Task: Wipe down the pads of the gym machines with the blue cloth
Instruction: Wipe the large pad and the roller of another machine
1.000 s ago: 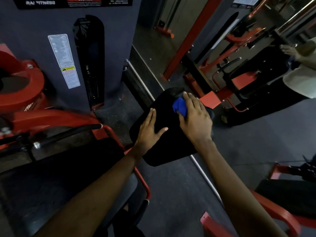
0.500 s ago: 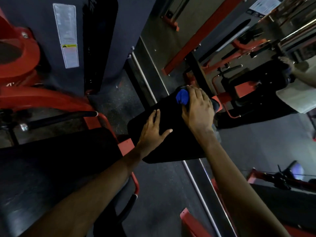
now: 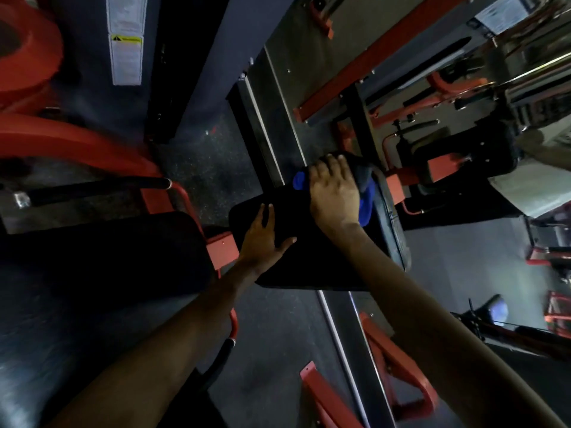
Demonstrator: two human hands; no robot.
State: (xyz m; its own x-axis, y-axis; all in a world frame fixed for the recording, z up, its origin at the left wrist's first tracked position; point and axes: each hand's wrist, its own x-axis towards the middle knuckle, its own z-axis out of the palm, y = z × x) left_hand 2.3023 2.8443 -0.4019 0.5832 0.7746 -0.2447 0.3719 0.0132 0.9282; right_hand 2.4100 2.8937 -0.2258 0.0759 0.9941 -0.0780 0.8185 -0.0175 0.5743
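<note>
One blue cloth on pad; label illegible

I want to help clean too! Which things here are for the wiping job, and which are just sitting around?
For the job: blue cloth, black pad, right hand, left hand.
Just around: warning sticker, red frame, black handlebar.
</note>
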